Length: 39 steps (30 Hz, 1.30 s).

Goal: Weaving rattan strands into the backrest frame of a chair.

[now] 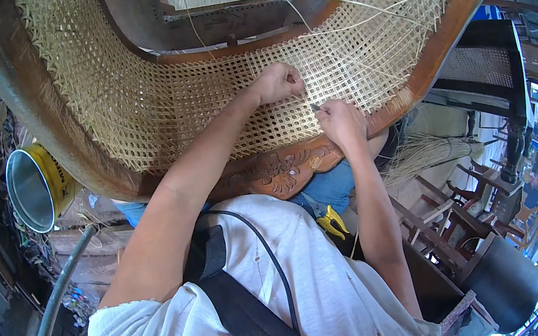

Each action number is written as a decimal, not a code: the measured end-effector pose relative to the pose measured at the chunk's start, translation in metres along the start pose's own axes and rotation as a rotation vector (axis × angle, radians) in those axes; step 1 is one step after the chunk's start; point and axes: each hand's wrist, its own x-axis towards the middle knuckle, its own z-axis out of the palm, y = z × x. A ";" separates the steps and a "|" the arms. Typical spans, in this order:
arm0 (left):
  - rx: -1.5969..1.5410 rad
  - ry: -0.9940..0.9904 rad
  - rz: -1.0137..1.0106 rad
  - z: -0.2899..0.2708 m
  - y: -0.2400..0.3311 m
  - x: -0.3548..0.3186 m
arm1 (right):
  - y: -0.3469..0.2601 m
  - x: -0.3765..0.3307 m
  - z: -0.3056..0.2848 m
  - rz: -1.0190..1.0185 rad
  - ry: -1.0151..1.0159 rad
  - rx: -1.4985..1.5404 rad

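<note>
A carved brown wooden chair frame (283, 169) lies across my lap, its curved panel filled with woven cane (203, 101). Over the middle of the weave, my left hand (278, 83) is closed in a pinch; what its fingertips hold, if anything, is too small to make out. Just right of it and nearer to me, my right hand (343, 121) grips a small dark tool (315, 107), whose short tip points at the weave. Most of that tool is hidden in my fingers. Long loose cane strands (355, 1) trail over the panel's right part.
A yellow metal can (56, 179) lies tipped at the left, near a metal pipe (59, 297). Yellow-handled pliers (331, 223) rest by my lap. To the right are a bundle of cane strands (430, 152), wooden chair parts (459, 230) and a dark cane-panelled chair (483, 66).
</note>
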 end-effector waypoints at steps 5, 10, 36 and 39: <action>0.175 -0.147 0.039 0.004 0.011 0.011 | 0.017 0.011 -0.003 0.150 -0.175 0.310; 0.295 -0.172 0.108 0.006 0.025 0.002 | 0.021 0.005 -0.016 0.109 -0.260 0.209; -0.494 -0.007 0.082 0.064 0.075 -0.014 | 0.044 -0.053 -0.026 0.148 0.441 0.520; -0.147 0.007 -0.150 0.030 0.050 -0.005 | 0.030 -0.044 -0.025 0.176 0.068 0.176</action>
